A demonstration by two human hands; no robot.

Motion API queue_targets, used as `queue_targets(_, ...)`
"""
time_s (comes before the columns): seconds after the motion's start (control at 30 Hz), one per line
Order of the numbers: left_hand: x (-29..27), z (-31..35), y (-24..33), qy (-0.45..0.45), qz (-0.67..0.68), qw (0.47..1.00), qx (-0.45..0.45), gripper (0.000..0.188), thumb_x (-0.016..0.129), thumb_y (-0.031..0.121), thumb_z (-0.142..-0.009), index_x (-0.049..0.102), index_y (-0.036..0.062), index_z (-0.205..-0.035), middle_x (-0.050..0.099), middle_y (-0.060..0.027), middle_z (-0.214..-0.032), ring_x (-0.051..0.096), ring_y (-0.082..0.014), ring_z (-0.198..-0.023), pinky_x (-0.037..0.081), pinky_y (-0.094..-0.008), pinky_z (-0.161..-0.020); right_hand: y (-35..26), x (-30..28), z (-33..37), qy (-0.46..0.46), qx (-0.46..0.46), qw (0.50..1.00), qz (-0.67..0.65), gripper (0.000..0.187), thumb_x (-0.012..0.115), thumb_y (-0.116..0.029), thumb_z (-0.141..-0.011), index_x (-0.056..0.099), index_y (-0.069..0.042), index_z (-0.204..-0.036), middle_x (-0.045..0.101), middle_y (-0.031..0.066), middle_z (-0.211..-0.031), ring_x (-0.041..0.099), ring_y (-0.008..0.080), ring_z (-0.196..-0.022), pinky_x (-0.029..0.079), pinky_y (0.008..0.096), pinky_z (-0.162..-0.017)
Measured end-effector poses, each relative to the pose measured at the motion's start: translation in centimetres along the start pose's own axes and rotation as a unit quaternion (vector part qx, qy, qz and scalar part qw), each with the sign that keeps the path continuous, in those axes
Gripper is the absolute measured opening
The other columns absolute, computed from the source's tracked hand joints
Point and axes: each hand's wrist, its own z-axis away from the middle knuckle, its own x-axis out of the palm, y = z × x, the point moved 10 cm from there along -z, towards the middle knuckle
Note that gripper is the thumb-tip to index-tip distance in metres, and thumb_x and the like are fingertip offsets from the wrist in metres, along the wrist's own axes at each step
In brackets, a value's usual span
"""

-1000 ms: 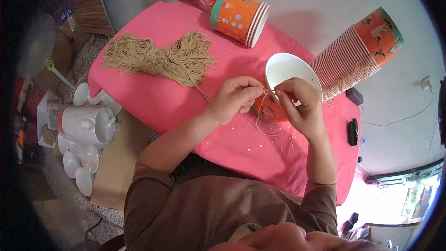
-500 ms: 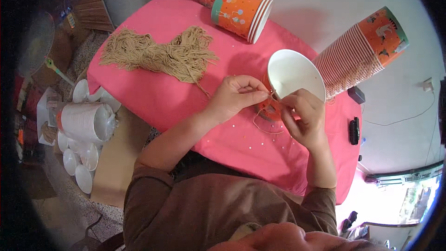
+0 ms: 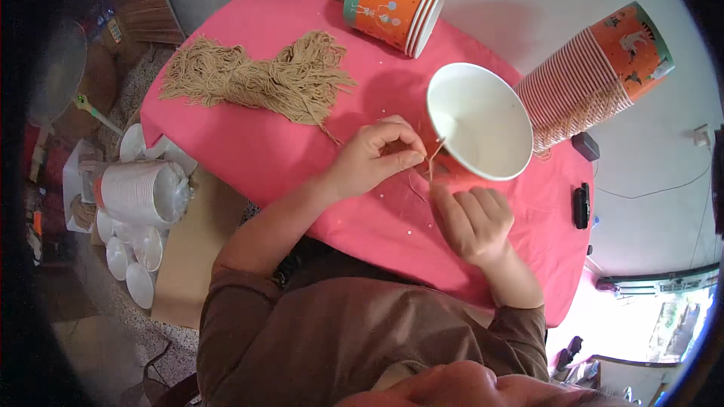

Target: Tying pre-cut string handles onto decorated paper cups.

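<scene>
My left hand (image 3: 375, 157) pinches a thin tan string (image 3: 431, 167) between thumb and fingertips, at the near left side of a paper bucket (image 3: 489, 124). The bucket is orange outside and white inside, with its open mouth facing up. My right hand (image 3: 475, 224) is closed on the same string, a little lower and to the right, and the string runs taut between the two hands. One end sticks up by the bucket's rim, and a loose strand hangs below the left fingertips. Farther left lies a tied bundle of tan strings (image 3: 260, 83).
A stack of orange buckets (image 3: 403, 13) lies at the back. Another long stack (image 3: 581, 75), strings draped along it, leans at the right near a small black box (image 3: 585, 146). The pink tablecloth (image 3: 354, 230) bears small white bits. White buckets (image 3: 136, 192) stand at the lower left.
My right hand has moved down and toward me, drawing the string out from the left fingertips. The left hand has shifted slightly left. The bucket's mouth appears slightly higher in the picture.
</scene>
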Motion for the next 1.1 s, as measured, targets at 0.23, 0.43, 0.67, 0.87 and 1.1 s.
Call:
queue_targets(0.23, 0.3, -0.2, 1.7, -0.027, -0.006, 0.995, 0.094, 0.006, 0.063, 0.006, -0.089, 0.059, 0.0036, -0.093, 0.055, -0.0052, -0.1, 0.053, -0.015, -0.095, 0.044, -0.0291, -0.085, 3.4, 4.5, 3.4, -0.155, 0.268, 0.93, -0.2, 0.035, 0.068, -0.007, -0.083, 0.059, 0.004, -0.116, 0.057, 0.0091, -0.065, 0.056, 0.0203, -0.051, 0.043, 0.0298, -0.048)
queue_targets(0.43, 0.5, -0.6, 3.0, 0.01, -0.084, 0.992, 0.095, 0.007, 0.062, 0.005, -0.09, 0.057, 0.0025, -0.095, 0.054, -0.0063, -0.105, 0.054, -0.0134, -0.094, 0.045, -0.0267, -0.082, 5.1, 10.0, 6.2, -0.108, 0.462, 0.687, -0.55, 0.022, 0.063, -0.013, -0.092, 0.062, 0.0, -0.109, 0.057, 0.008, -0.064, 0.054, 0.0104, -0.053, 0.044, 0.0274, -0.048)
queue_targets(0.67, 0.7, 2.2, 1.3, 0.074, -0.078, 0.993, -0.048, 0.009, 0.068, 0.009, -0.084, 0.065, 0.0003, -0.088, 0.061, -0.0033, -0.077, 0.057, -0.0108, -0.075, 0.045, -0.0262, -0.068, 4.6, 9.2, 5.4, -0.093, 0.381, 0.792, -0.468, 0.013, 0.063, -0.007, -0.09, 0.063, 0.004, -0.085, 0.061, 0.0117, -0.067, 0.053, 0.0101, -0.055, 0.044, 0.0301, -0.05)
queue_targets(0.87, 2.1, 1.6, 0.7, 0.053, -0.071, 0.995, -0.048, 0.008, 0.065, 0.006, -0.086, 0.064, -0.0016, -0.088, 0.063, -0.003, -0.085, 0.058, -0.0086, -0.08, 0.046, -0.0236, -0.07, 4.4, 8.6, 5.2, -0.084, 0.353, 0.827, -0.43, 0.009, 0.064, -0.006, -0.087, 0.063, 0.002, -0.085, 0.06, 0.0174, -0.066, 0.058, 0.0214, -0.052, 0.045, 0.0334, -0.05)
queue_targets(1.1, 3.0, 1.7, -2.7, 0.044, 0.105, 0.98, -0.165, 0.009, 0.062, 0.008, -0.091, 0.065, 0.0003, -0.095, 0.063, 0.0003, -0.089, 0.057, -0.0055, -0.081, 0.046, -0.0206, -0.073, 4.4, 8.0, 4.5, -0.118, 0.319, 0.866, -0.367, 0.008, 0.065, -0.008, -0.084, 0.062, 0.0, -0.083, 0.06, 0.0212, -0.069, 0.06, 0.0381, -0.059, 0.047, 0.0422, -0.051)
